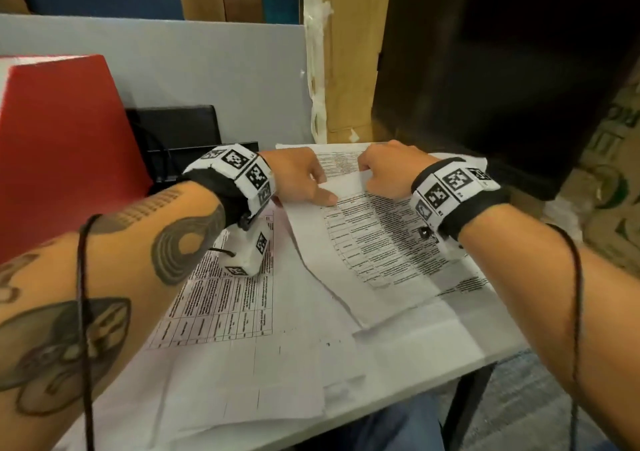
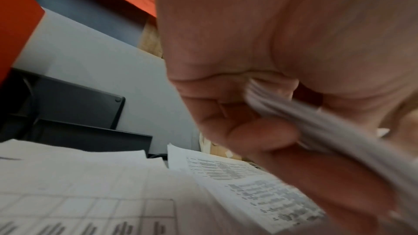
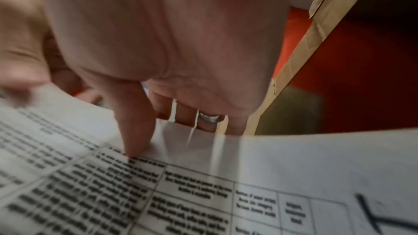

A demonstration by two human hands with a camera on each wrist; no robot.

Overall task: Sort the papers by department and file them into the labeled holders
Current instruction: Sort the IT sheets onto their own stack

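Top printed sheet (image 1: pixel 377 242) lifted off the spread papers (image 1: pixel 242 346), far edge pinched between left hand (image 1: pixel 298 176) and right hand (image 1: pixel 388 170).

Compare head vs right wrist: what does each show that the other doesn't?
Head only: the left hand pinching the sheaf's far left corner, the black holders, the red panel, the other printed sheets spread over the white table.

Right wrist only: the grip from below, with the thumb pressed on top of the page, the fingers curled behind its edge, and a ring.

Both: the right hand holding the sheaf of printed pages at its far edge.
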